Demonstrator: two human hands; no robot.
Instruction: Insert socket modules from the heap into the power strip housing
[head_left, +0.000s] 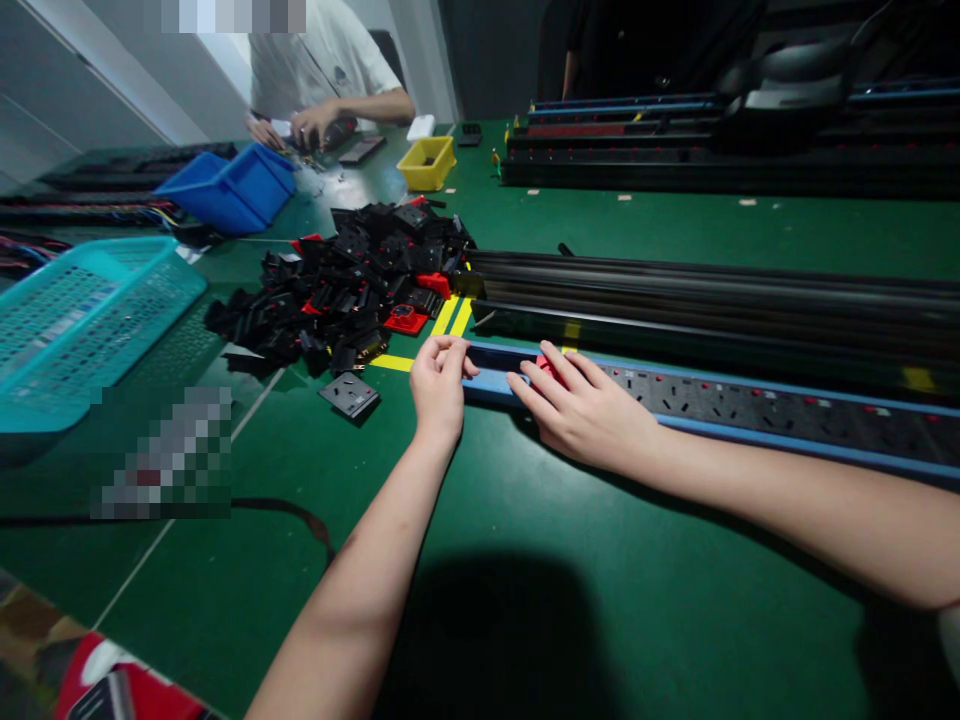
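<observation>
Left hand (440, 385) pinches the blue strip (492, 382) at its left end; right hand (592, 412), fingers slightly spread, covers part of a red piece (547, 367).

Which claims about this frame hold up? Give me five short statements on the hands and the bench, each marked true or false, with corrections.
1. The left hand is at one end of the blue-edged strip. True.
2. The right hand rests on the pile of loose parts. False: it lies over the blue-edged strip, its fingers at a red piece.
3. A yellow bin stands on the green table. True.
4. The pile of loose parts is all white. False: the pile is mostly black, with some red parts.
5. A black socket plate lies beside the pile. True.
</observation>
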